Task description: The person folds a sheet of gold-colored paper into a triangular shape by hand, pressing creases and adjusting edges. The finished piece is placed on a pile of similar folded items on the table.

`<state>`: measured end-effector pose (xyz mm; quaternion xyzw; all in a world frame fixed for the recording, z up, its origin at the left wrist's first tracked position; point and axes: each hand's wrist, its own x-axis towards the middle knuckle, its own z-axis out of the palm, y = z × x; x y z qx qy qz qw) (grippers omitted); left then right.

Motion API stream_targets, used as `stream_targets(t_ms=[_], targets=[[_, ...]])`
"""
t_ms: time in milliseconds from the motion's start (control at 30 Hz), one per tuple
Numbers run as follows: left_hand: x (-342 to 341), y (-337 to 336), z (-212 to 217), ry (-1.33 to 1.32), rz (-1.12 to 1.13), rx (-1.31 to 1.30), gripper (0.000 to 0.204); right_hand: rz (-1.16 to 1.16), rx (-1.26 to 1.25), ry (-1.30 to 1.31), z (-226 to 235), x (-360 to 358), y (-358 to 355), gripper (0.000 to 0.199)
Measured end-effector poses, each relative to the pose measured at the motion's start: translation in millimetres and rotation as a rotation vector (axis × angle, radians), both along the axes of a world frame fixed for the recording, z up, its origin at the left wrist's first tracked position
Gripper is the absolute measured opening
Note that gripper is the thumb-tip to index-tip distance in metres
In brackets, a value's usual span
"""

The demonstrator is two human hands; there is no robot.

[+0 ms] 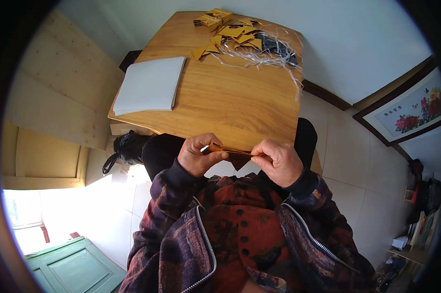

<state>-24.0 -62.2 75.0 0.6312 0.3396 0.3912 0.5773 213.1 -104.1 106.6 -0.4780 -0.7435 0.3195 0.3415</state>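
Work in hand: a thin folded piece of shiny gold-and-brown paper or card (238,159), seen nearly edge-on, held in front of the torso just off the near edge of the pale-brown wooden bench (220,97). The left hand (196,157) pinches its left end between thumb and fingers; the right hand (279,161) likewise grips the right end. Several layers show at the upper edge; a pointed corner hangs below.

Progress (judgement): the held piece looks partly folded and not yet set down; how many folds remain cannot be told. At the bench's far end lies a scatter of flat, angular gold pieces (232,31), apparently already shaped. Behind them sit gold block-shaped bundles (215,18), apparently tied and further along than the loose ones. Beside the scatter: tangled translucent white strips (259,59) over a dark grey flat heap (278,49), nature unclear. A stack of plain white sheets (151,85) lies at the bench's left.

Labels: no brand legible. Dark written characters show on the wood-framed flower picture (411,110) at right; not transcribed. No marking readable on the held piece.
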Motion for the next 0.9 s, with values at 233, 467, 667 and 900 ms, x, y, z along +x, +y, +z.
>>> stream_targets(t_ms=[233, 467, 667, 900], targets=[[0.9, -5.3, 1.0, -0.047, -0.030, -0.107, 0.017, 0.053, 0.139, 0.043, -2.2, -0.3, 2.0, 0.013], [1.1, -10.2, -6.3, -0.060, -0.034, -0.128, 0.019, -0.012, 0.046, -0.025, 2.9, 0.0, -5.7, 0.014], [2.5, -9.9, -8.6, -0.087, -0.009, -0.138, 0.017, -0.066, -0.086, 0.088, 7.0, -2.9, -5.7, 0.014], [3.1, -10.6, -13.7, -0.192, -0.030, -0.255, 0.013, 0.015, -0.118, 0.063, 10.9, 3.6, -5.2, 0.011]])
